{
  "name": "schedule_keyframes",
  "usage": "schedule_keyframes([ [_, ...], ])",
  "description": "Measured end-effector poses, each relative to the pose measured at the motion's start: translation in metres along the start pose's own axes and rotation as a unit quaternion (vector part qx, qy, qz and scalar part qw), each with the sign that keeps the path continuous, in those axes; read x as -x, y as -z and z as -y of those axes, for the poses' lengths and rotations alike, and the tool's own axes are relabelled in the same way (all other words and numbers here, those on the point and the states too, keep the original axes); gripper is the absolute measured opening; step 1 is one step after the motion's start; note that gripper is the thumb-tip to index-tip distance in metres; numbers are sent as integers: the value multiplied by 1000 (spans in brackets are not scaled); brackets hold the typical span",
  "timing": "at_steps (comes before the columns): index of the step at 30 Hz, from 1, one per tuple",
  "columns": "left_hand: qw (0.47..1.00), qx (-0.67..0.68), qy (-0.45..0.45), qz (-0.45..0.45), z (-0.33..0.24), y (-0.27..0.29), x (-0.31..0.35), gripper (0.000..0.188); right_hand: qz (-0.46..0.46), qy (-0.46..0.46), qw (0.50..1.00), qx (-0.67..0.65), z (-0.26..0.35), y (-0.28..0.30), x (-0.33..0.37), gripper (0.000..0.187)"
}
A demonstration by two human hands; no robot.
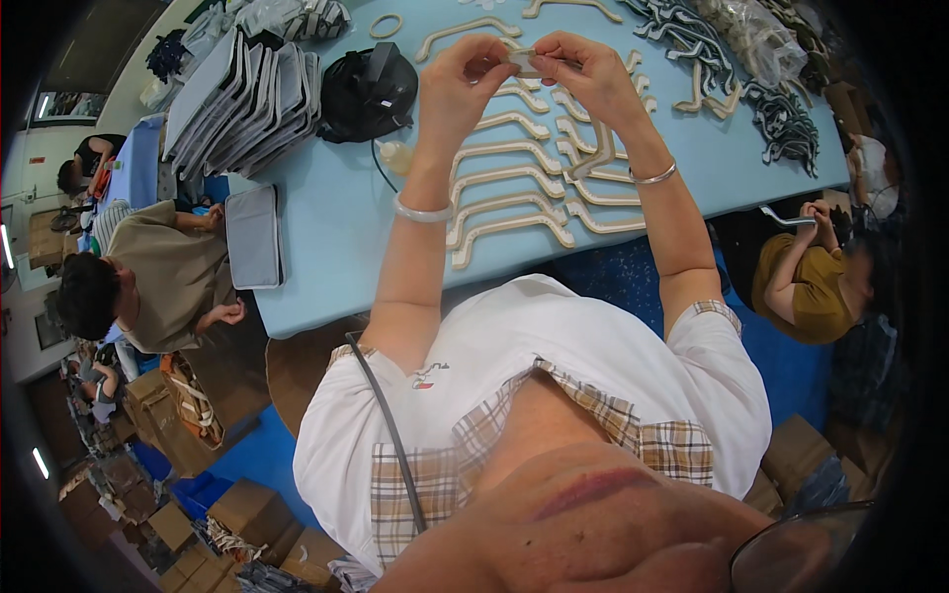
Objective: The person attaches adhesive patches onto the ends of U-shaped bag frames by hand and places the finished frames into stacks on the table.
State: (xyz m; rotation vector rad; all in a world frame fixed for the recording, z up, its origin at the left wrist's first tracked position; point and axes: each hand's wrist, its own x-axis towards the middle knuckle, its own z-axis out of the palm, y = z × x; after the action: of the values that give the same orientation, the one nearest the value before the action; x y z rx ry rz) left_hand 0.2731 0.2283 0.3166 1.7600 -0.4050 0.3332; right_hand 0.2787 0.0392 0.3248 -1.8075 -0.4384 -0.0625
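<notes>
My left hand (pixel 463 87) and my right hand (pixel 590 79) meet over the far part of the table. Both are closed, thumbs and fingers pinching a small pale flat piece (pixel 522 65) between them. Its exact kind is too small to make out. Beneath my hands and forearms, cream curved handles (pixel 507 183) lie in two columns on the light blue table (pixel 336 232). One handle (pixel 594 150) rests across others in the right column. Beyond my left hand another cream handle (pixel 465 32) lies alone.
A stack of grey panels (pixel 242 104), a black bundle (pixel 368 94) and a small pale bottle (pixel 395 157) stand left. Grey panels (pixel 254 237) lie at the left edge. Dark grey handles (pixel 781 124) pile up right. Co-workers sit at left (pixel 163 267) and right (pixel 811 282).
</notes>
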Motion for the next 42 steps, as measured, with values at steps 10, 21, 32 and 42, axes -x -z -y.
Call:
schedule_keyframes([
  [10,999,10,-41,9,7,1,-4,17,11,-11,998,-54,-6,-1,-6,18],
  [21,985,-120,-123,10,3,2,-9,13,79,-71,992,-66,-8,3,-17,27],
  [32,997,33,-69,2,9,-1,-11,14,71,-53,994,-61,-19,3,-20,22],
  [42,989,113,80,58,9,-2,-9,20,57,-23,997,-54,-13,-2,-17,19],
])
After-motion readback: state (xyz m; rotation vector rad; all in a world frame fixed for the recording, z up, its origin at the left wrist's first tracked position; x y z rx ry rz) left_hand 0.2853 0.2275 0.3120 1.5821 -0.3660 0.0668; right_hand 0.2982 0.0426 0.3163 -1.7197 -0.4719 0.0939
